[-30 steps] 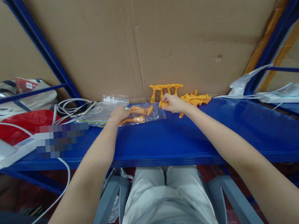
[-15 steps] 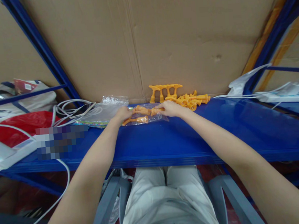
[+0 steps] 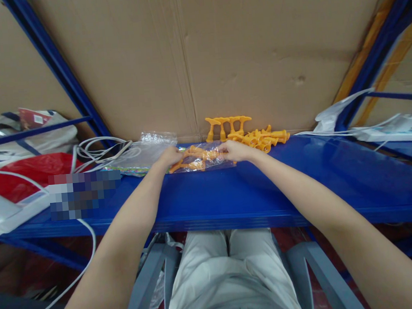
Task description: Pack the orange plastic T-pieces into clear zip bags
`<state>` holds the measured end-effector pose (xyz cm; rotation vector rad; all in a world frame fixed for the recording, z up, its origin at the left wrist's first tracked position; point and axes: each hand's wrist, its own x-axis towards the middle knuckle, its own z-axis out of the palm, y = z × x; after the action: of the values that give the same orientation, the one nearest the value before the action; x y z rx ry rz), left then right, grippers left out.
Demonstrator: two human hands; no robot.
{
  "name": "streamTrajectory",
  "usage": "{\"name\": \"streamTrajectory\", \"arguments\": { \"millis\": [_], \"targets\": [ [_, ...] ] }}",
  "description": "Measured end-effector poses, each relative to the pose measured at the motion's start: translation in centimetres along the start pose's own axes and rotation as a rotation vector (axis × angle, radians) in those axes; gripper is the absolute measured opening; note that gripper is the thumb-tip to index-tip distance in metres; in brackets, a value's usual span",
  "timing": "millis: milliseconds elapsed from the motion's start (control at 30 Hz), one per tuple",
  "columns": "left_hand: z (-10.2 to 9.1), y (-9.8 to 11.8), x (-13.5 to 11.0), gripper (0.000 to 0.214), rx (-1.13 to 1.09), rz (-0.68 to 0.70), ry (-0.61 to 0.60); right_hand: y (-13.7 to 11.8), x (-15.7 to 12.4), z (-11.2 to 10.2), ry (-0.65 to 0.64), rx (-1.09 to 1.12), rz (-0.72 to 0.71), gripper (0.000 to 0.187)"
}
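Holding a clear bag (image 3: 206, 164) of orange pegs (image 3: 195, 158) stretched between both hands, low over the blue shelf (image 3: 230, 195). Left hand (image 3: 168, 156) pinched on the near-left end, right hand (image 3: 234, 150) closed on the other end. Loose orange pieces (image 3: 262, 139) lie just beyond the right hand. Judgement: hold both ends level and taut; a slack corner could spill pegs.

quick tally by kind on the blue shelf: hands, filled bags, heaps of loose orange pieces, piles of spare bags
hands: 2, left hand and right hand
filled bag: 1
heap of loose orange pieces: 1
pile of spare clear bags: 1
total: 5
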<state>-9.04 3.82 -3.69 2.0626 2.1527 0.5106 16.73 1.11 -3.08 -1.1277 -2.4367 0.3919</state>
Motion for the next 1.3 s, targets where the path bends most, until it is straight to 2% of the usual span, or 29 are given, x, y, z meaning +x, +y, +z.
{"name": "streamTrajectory", "arguments": {
  "millis": [67,200,367,467,667,733,800,900,1000,1167,1300],
  "targets": [
    [0.0,0.0,0.0,0.021,-0.007,-0.004,-0.004,0.8,0.3,0.4,0.069,0.102,0.033,0.004],
    [0.1,0.0,0.0,0.019,-0.021,-0.012,-0.013,1.7,1.0,1.1,0.126,0.257,0.072,0.009],
    [0.1,-0.1,0.2,0.019,-0.021,-0.012,-0.011,1.0,1.3,1.9,0.208,0.169,0.040,0.007],
    [0.1,-0.1,0.2,0.021,-0.033,-0.033,-0.026,0.7,1.5,2.7,0.201,0.168,0.064,0.013],
    [0.0,0.3,-0.2,0.026,-0.084,-0.077,-0.043,0.8,1.9,3.1,0.288,0.455,0.001,0.024],
    [0.0,0.3,-0.2,0.030,-0.039,-0.083,-0.020,1.0,1.9,2.9,0.320,0.425,0.048,0.022],
    [0.0,0.1,-0.2,0.034,0.051,-0.082,0.049,1.1,1.7,2.6,0.345,0.299,0.127,0.015],
    [0.0,0.0,-0.1,0.043,0.194,-0.105,0.119,1.0,1.4,2.4,0.218,0.167,0.234,0.021],
    [0.0,0.1,-0.2,0.056,0.266,-0.096,0.040,0.8,1.2,2.4,0.047,0.148,0.239,0.028],
    [-0.2,0.4,-0.5,0.079,0.251,0.004,-0.049,0.8,1.1,2.7,0.051,0.172,0.099,0.032],
    [-0.2,0.3,-0.4,0.082,0.263,0.027,-0.069,1.1,1.2,2.6,0.032,0.143,0.007,0.023]
  ]
}}
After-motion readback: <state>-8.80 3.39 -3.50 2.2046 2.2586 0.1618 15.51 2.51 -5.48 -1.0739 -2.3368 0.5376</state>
